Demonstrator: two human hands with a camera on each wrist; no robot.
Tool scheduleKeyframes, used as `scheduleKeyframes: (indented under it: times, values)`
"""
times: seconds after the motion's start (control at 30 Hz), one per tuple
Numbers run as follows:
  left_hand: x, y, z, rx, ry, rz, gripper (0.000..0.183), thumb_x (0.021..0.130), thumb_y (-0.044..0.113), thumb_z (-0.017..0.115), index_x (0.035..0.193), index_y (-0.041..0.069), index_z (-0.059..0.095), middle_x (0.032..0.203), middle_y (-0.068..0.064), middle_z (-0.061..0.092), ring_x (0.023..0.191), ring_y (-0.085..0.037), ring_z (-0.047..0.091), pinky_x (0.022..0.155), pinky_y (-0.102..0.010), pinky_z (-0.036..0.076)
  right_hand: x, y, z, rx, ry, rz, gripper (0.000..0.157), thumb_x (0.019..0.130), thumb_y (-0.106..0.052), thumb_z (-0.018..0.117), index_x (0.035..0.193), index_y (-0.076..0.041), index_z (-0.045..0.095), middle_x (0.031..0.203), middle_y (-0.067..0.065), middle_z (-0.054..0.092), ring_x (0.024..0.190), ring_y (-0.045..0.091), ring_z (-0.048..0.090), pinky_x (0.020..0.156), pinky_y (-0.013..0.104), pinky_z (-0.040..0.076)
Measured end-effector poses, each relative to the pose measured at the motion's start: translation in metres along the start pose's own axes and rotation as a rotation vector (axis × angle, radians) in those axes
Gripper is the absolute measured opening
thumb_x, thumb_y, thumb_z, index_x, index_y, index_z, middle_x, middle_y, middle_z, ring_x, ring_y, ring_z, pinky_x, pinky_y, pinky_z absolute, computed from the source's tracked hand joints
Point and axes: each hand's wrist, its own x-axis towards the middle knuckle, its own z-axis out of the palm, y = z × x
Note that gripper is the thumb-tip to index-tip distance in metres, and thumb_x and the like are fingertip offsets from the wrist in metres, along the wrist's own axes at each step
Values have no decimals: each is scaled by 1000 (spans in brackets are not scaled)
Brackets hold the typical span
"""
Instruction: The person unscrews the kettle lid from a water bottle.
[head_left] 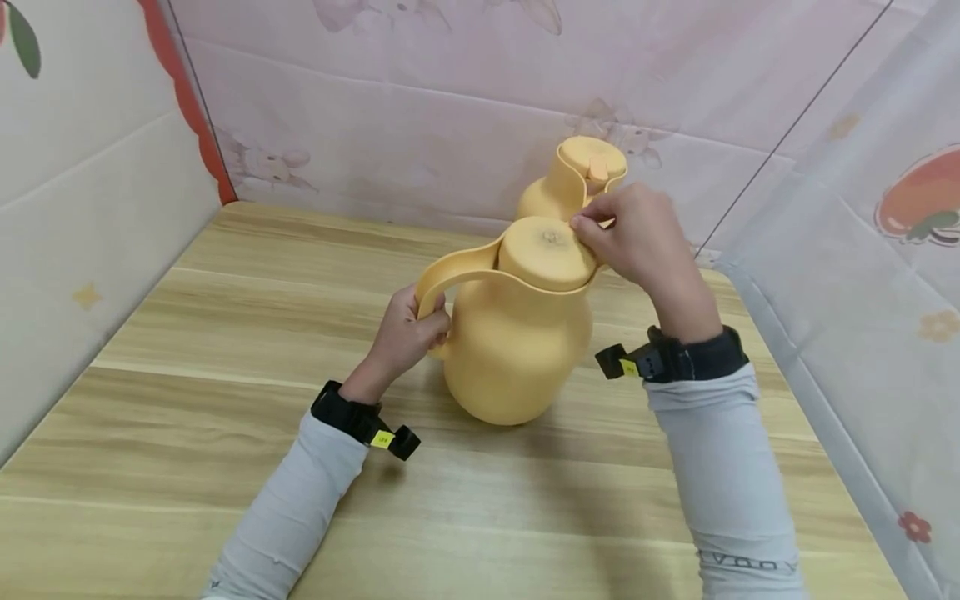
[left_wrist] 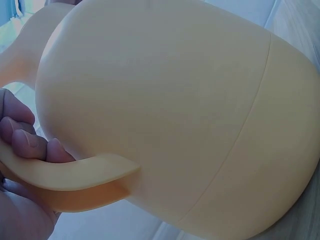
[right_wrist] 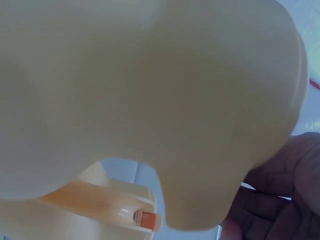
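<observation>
Two grey sleeves (head_left: 292,500) are extending in front of the front jug (head_left: 517,358), black wrist cameras (head_left: 348,412) sitting at their cuffs; the left hand (head_left: 401,333) is gripping the front jug's handle (head_left: 430,287), its fingers curling round it; the front jug is resting on the wooden table (head_left: 285,350), and whether its base is lying flat is hard to tell; the right hand (head_left: 637,237), apart from the left, is pinching at the edge of the lid (head_left: 543,254) atop the front jug, opposite its handle; a back jug (head_left: 538,200) is standing behind the front jug, partly hidden by it; a pink printed sheet (head_left: 390,125) is hanging beyond it.
</observation>
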Motion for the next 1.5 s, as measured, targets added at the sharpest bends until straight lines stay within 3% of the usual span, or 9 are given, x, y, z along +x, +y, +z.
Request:
scheduleKeyframes:
  times: [0.3, 0.6, 0.8, 0.97, 1.07, 1.23, 1.5]
  values:
    - [1, 1, 2, -1, 5, -3, 14, 74, -10, 43, 65, 1, 42, 50, -10, 43, 42, -21, 41, 40, -23, 36, 18, -23, 0, -134, -122, 10, 22, 85, -19, 58, 79, -2, 72, 70, 11, 66, 60, 25, 52, 55, 36, 40]
    - [1, -1, 6, 6, 13, -3, 15, 73, -12, 44, 64, 1, 43, 49, -11, 44, 41, -20, 41, 39, -23, 36, 26, -41, 9, -71, -156, -48, 20, 83, -12, 52, 80, -3, 70, 80, 10, 66, 71, 23, 53, 64, 36, 41]
    - [0, -1, 9, 14, 15, -1, 14, 72, -10, 44, 64, 2, 42, 48, -7, 44, 41, -19, 41, 38, -22, 35, 22, -46, 11, -45, -128, -98, 18, 82, -13, 55, 78, -5, 71, 78, 9, 67, 69, 20, 54, 65, 36, 42]
    - [0, -1, 8, 20, 32, -2, 14, 71, -9, 44, 64, 3, 42, 48, -7, 44, 40, -20, 41, 38, -22, 35, 16, -52, 15, -7, -92, -189, 13, 80, -15, 61, 74, -6, 69, 71, 7, 65, 64, 19, 54, 63, 36, 44]
    - [1, -1, 6, 20, 34, -7, 15, 71, -10, 44, 65, 3, 43, 48, -8, 45, 41, -19, 42, 38, -22, 35, 11, -58, 18, -1, -68, -233, 9, 76, -14, 66, 78, -5, 68, 74, 8, 66, 67, 19, 56, 65, 37, 47]
    - [2, 1, 3, 25, 33, -34, 16, 72, -12, 44, 65, 3, 43, 49, -11, 44, 41, -18, 42, 39, -21, 35, 3, -64, 22, 29, -67, -257, 16, 73, -11, 72, 88, -4, 68, 82, 9, 68, 76, 21, 58, 71, 37, 48]
    - [0, 23, 4, 42, 23, -31, 14, 71, -12, 43, 64, 0, 41, 49, -17, 42, 42, -19, 41, 40, -20, 34, -7, -59, 30, 88, 40, -367, 18, 75, -6, 69, 93, -3, 70, 80, 9, 68, 73, 23, 53, 64, 38, 44]
